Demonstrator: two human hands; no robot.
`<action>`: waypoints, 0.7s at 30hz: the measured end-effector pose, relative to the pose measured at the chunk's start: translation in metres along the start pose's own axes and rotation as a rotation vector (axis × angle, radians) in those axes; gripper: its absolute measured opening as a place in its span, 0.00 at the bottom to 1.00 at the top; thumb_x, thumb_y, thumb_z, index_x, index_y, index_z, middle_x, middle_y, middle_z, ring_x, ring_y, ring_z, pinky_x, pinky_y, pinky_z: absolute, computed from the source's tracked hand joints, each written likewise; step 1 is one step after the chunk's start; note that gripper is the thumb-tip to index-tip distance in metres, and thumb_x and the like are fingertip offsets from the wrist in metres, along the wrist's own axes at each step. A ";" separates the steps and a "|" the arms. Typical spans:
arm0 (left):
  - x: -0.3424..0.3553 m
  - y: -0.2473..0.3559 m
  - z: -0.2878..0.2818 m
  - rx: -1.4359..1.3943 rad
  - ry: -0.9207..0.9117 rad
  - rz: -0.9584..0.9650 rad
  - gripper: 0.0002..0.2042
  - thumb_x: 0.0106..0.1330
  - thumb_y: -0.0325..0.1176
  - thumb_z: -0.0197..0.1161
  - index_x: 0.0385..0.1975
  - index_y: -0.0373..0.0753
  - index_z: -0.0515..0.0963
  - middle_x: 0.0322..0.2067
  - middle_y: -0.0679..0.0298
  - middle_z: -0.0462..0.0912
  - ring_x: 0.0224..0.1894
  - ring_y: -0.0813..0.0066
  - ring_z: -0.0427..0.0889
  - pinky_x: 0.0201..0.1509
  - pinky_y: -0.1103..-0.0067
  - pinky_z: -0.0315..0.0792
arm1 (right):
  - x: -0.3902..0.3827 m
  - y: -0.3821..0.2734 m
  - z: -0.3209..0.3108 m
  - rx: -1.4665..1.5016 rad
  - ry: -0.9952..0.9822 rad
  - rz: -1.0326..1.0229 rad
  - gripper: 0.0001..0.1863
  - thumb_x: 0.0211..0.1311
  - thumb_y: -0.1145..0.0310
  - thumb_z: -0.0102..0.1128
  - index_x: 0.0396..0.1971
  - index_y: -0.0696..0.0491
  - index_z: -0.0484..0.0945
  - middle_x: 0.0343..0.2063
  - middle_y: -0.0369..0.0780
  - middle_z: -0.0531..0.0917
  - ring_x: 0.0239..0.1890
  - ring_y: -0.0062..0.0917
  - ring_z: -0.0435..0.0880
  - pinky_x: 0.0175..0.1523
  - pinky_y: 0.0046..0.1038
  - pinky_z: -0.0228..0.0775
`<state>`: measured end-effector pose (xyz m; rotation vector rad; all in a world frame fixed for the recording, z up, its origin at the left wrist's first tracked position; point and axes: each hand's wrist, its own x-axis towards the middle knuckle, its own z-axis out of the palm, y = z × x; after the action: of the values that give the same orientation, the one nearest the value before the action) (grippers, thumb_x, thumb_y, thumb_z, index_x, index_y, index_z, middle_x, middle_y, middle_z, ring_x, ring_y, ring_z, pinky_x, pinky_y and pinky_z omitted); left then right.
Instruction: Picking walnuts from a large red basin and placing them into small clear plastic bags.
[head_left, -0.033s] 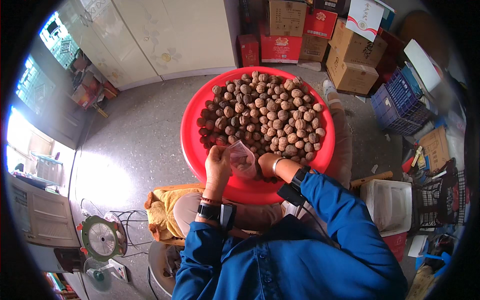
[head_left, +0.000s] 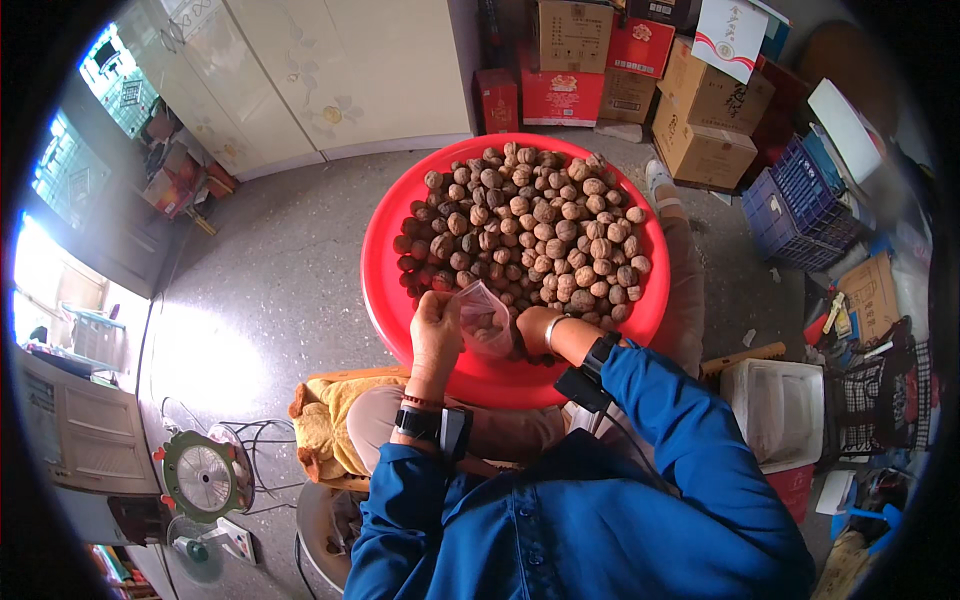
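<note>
A wide red basin (head_left: 378, 262) lies in front of me, heaped with walnuts (head_left: 545, 212). At the basin's near side, my left hand (head_left: 434, 328) pinches the upper edge of a clear plastic bag (head_left: 488, 318), whose mouth stands open. Several walnuts show through the bag's film. Just right of the bag, my right hand (head_left: 541, 329) reaches down by the nearest walnuts. Its fingers point downward and are hidden, so I cannot see whether they hold a walnut.
Cardboard boxes (head_left: 700, 150) are stacked beyond the basin, with blue crates (head_left: 800, 215) at the right. A white foam box (head_left: 772, 408) stands by my right elbow. To the left are a fan (head_left: 203, 478) with loose cables and a metal bowl (head_left: 318, 545).
</note>
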<state>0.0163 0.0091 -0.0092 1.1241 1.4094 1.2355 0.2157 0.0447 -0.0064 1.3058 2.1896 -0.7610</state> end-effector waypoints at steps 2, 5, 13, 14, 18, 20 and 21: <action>0.002 0.002 0.006 -0.005 -0.012 0.007 0.07 0.74 0.33 0.60 0.38 0.36 0.76 0.26 0.65 0.79 0.16 0.81 0.72 0.17 0.81 0.68 | 0.018 0.019 0.021 -0.062 0.088 -0.020 0.07 0.53 0.65 0.71 0.28 0.53 0.91 0.26 0.40 0.90 0.31 0.32 0.90 0.38 0.36 0.83; 0.002 0.001 0.005 0.005 -0.009 0.011 0.07 0.74 0.33 0.61 0.38 0.35 0.76 0.26 0.64 0.80 0.16 0.80 0.73 0.17 0.80 0.68 | 0.029 0.023 0.030 -0.159 0.135 -0.054 0.11 0.48 0.60 0.75 0.28 0.51 0.91 0.29 0.40 0.90 0.40 0.33 0.89 0.45 0.36 0.83; 0.002 0.000 0.004 0.045 -0.002 0.008 0.07 0.74 0.32 0.61 0.38 0.35 0.77 0.25 0.63 0.80 0.16 0.80 0.74 0.18 0.79 0.69 | 0.010 0.014 0.013 -0.148 -0.002 -0.066 0.10 0.49 0.59 0.73 0.24 0.50 0.91 0.29 0.40 0.90 0.31 0.30 0.90 0.41 0.33 0.84; 0.002 -0.001 0.003 0.042 -0.004 0.009 0.07 0.74 0.33 0.61 0.38 0.35 0.77 0.25 0.63 0.81 0.16 0.79 0.74 0.18 0.79 0.69 | 0.008 0.013 0.011 -0.148 0.025 -0.079 0.10 0.50 0.59 0.73 0.23 0.50 0.91 0.28 0.39 0.90 0.29 0.30 0.90 0.39 0.32 0.84; 0.002 -0.001 0.004 0.045 0.005 0.027 0.08 0.73 0.33 0.62 0.38 0.34 0.77 0.26 0.63 0.82 0.17 0.79 0.75 0.18 0.79 0.70 | -0.001 0.009 0.003 -0.120 -0.011 -0.087 0.10 0.50 0.59 0.71 0.21 0.50 0.90 0.25 0.38 0.90 0.26 0.29 0.89 0.37 0.32 0.83; 0.002 0.000 0.005 0.056 0.004 0.028 0.08 0.73 0.33 0.62 0.38 0.34 0.77 0.27 0.63 0.82 0.17 0.78 0.75 0.18 0.79 0.71 | 0.004 0.009 0.007 -0.128 -0.006 -0.068 0.10 0.49 0.59 0.72 0.21 0.50 0.90 0.26 0.38 0.90 0.28 0.29 0.90 0.38 0.32 0.83; 0.001 0.000 0.005 0.064 0.003 0.032 0.08 0.73 0.33 0.62 0.38 0.34 0.78 0.27 0.63 0.83 0.17 0.78 0.76 0.18 0.79 0.71 | 0.008 0.011 0.011 -0.139 0.001 -0.048 0.10 0.48 0.59 0.72 0.21 0.50 0.90 0.26 0.37 0.90 0.31 0.28 0.90 0.39 0.32 0.83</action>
<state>0.0210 0.0112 -0.0092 1.1930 1.4471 1.2227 0.2235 0.0467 -0.0219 1.1884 2.2388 -0.6135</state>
